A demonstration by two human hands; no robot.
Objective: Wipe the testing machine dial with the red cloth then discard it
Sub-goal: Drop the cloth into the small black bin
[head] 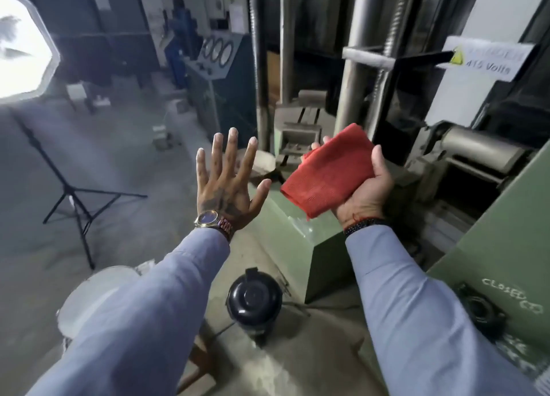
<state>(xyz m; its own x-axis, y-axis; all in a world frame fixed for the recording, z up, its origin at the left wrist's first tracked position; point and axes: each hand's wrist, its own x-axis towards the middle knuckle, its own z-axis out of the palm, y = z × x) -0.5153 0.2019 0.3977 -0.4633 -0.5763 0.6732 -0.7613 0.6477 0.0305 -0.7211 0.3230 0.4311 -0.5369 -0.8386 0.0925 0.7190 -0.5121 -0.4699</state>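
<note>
Holding the one red cloth (329,171) folded in its palm, the right hand (361,188) grips it with thumb along one edge and fingers behind, raised in front of the green machine (500,232). The left hand (227,184) is spread flat, fingers apart, gripping nothing.

No dial is near the cloth. The only dials in view are three round ones on a panel (215,53) well off across the floor, and I cannot tell whether that panel belongs to the testing machine meant here.

Risks, as I judge them: wiping the wrong surface, since the target is not clearly in front of the hands; the loose lower corner of the cloth snagging on the roller (482,150) or the threaded columns beside it; and brushing near the one warning label (488,57), which reads something like "415 Volts". The one black canister (253,299) on the floor just below the arms could be kicked when stepping. No bin for discarding shows, unless the pale round thing at lower left is one.
</note>
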